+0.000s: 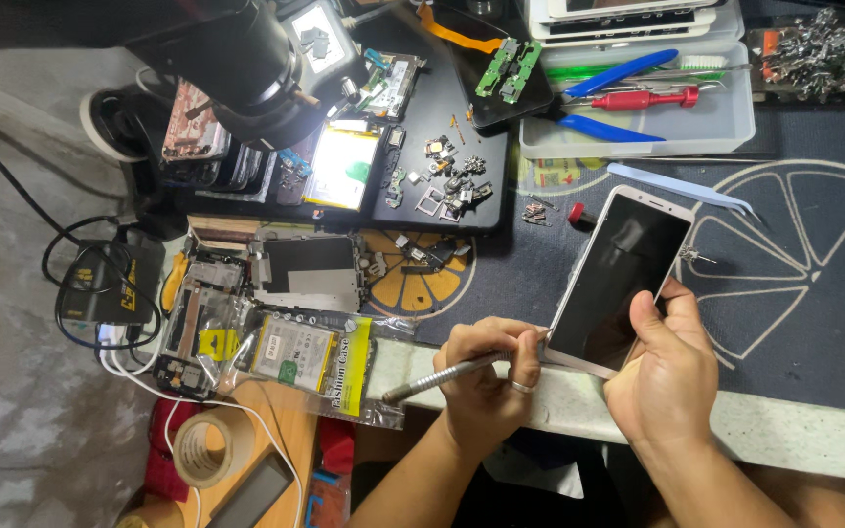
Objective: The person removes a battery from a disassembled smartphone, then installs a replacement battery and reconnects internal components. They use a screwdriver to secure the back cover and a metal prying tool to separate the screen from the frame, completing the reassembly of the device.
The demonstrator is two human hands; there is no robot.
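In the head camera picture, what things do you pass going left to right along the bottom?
Roll of tan tape → clear plastic bag with yellow-green card → left hand holding a grey metal screwdriver → white smartphone with dark screen → right hand.

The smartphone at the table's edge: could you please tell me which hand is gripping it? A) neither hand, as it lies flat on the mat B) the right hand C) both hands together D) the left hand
B: the right hand wraps around the lower end of the white smartphone, thumb on its dark screen, while the left hand holds a metal screwdriver whose tip meets the phone's lower edge.
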